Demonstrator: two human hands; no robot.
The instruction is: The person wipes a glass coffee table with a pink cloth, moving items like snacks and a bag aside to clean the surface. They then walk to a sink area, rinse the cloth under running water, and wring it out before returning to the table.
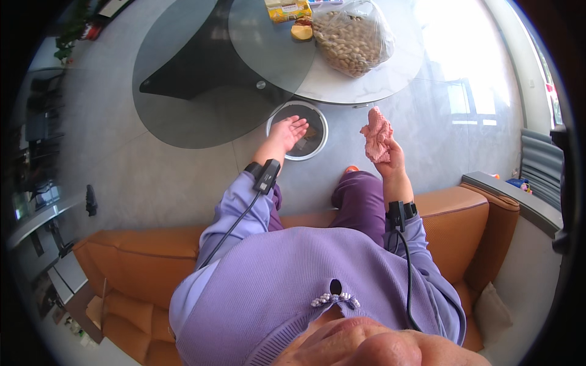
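My left hand (290,132) is held palm up with its fingers apart, over the round trash bin (320,148) with a white rim. Nothing lies in its palm. Some scraps show inside the dark bin. My right hand (394,155) grips a crumpled pink cloth (377,135) to the right of the bin, near the edge of the round marble-look tabletop (380,89). On that tabletop stands a clear plastic bag of unshelled peanuts (352,43). Beside the bag are a yellow piece of food or small yellow object (302,32) and a yellow printed packet (287,10).
A dark tinted glass tabletop (183,123) overlaps the marble-look one at the left. Behind and around me is a brown leather sofa (453,206), with a grey ledge (508,196) at its right end. Cables run from devices on both wrists along my sleeves.
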